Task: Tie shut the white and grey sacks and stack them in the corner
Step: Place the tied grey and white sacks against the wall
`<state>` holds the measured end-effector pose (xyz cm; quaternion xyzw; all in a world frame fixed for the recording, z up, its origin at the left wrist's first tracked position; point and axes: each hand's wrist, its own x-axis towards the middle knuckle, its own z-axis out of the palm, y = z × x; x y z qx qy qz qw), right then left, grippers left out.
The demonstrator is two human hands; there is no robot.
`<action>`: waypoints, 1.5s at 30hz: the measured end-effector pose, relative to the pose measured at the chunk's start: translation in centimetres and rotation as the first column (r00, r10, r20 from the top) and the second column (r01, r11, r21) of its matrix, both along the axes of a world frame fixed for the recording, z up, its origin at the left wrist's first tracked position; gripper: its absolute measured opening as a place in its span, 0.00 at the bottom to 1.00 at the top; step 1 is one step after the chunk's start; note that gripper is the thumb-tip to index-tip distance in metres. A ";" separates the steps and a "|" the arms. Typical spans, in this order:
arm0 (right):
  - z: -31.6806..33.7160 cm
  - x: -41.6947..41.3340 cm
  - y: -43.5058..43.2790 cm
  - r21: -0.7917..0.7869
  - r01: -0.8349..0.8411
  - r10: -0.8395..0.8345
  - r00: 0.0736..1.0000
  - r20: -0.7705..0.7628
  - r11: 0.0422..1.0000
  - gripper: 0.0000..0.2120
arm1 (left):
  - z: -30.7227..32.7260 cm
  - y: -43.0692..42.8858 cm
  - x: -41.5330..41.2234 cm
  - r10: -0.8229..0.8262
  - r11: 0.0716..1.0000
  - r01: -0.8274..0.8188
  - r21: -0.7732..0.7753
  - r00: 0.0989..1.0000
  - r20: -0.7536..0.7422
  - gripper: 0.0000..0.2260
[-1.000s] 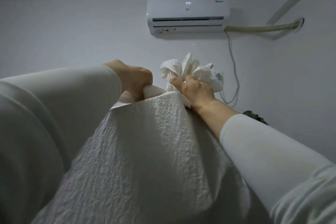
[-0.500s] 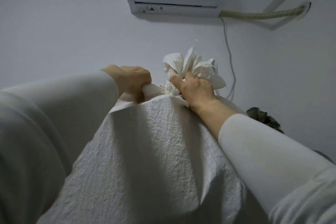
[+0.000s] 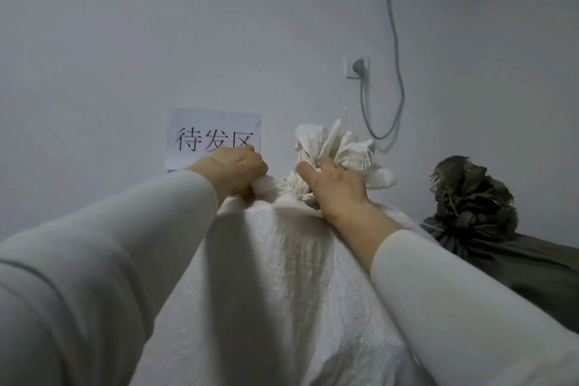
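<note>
**Item 1, white sack (image 3: pixel 282 276).** It stood directly before you and beneath both hands, filling the lower middle of the view. Its long axis was upright, with the base out of sight below. The gathered mouth (image 3: pixel 338 144) was uppermost and pointed up toward the wall (image 3: pixel 125 56). The mouth was bunched into a ruffled tuft with loose threads. Whether a cord already closed it could not be told.

**Item 2, your left hand (image 3: pixel 235 171).** Its fingers were curled round a rolled fold of the sack's top edge, just left of the tuft.

**Item 3, your right hand (image 3: pixel 335 188).** It was wrapped on the neck just below the tuft, fingers passing round the far side. The two hands sat near each other but apart, both clamped on the same sack top.

**Item 4, grey sack (image 3: pixel 470 197).** It sat to the right, beyond your right forearm and near the white sack; contact between the two was hidden. Its bunched, tied tuft pointed upward and its body ran low toward the right edge. Your right hand was the nearer one.

**Item 5, fittings.** A paper sign (image 3: pixel 213 131) hung on the wall, its lower right edge covered by your left hand. A socket (image 3: pixel 357 67) with a cable (image 3: pixel 396 72) was above the tuft.

**Note.** The load hung below your grip, so any lift would likely pull on the neck. A set-down beside the grey sack would probably go rightward, right arm leading.
</note>
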<state>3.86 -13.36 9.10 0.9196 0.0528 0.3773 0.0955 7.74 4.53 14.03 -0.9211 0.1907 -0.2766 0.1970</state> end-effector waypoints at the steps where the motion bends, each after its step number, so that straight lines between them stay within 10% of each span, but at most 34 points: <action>1: -1.4 1.1 -0.2 0.014 0.028 -0.027 0.999 -0.045 1.000 0.23 | -1.3 -0.2 1.6 -0.007 1.000 0.007 -0.012 0.999 -0.045 0.15; 9: -4.8 6.3 0.3 0.156 0.084 -0.058 0.985 -0.165 0.984 0.18 | -6.7 3.8 4.8 -0.297 0.812 0.011 -0.583 0.869 -0.396 0.23; 17: -5.9 4.2 -0.3 0.375 0.065 0.012 0.980 -0.199 0.925 0.46 | -10.1 13.2 1.2 -0.444 0.673 -0.163 -0.721 0.691 -0.571 0.40; 20: -6.7 2.4 -1.1 0.385 0.197 -0.168 0.980 -0.109 0.902 0.47 | -12.0 14.2 0.8 -0.457 0.626 -0.148 -0.766 0.726 -0.514 0.36; 25: -9.3 1.2 -3.4 0.515 0.497 -0.225 0.836 -0.501 0.699 0.61 | -13.4 12.7 0.4 -0.017 0.701 -0.232 -0.674 0.940 -0.341 0.45; 30: -10.2 0.7 -1.4 0.559 0.216 -0.158 0.976 -0.150 0.801 0.33 | -15.2 6.3 -0.8 -0.094 0.611 -0.099 -0.785 0.976 -0.197 0.28; 35: -11.5 0.2 -0.3 0.485 0.126 -0.003 0.969 -0.247 0.865 0.37 | -17.3 4.4 0.8 -0.253 0.652 -0.106 -0.751 0.903 -0.347 0.58; 45: -13.1 2.8 2.5 -0.038 0.108 -0.114 0.895 -0.430 0.993 0.30 | -19.8 2.6 7.3 -0.128 0.699 0.006 -0.716 0.985 -0.116 0.35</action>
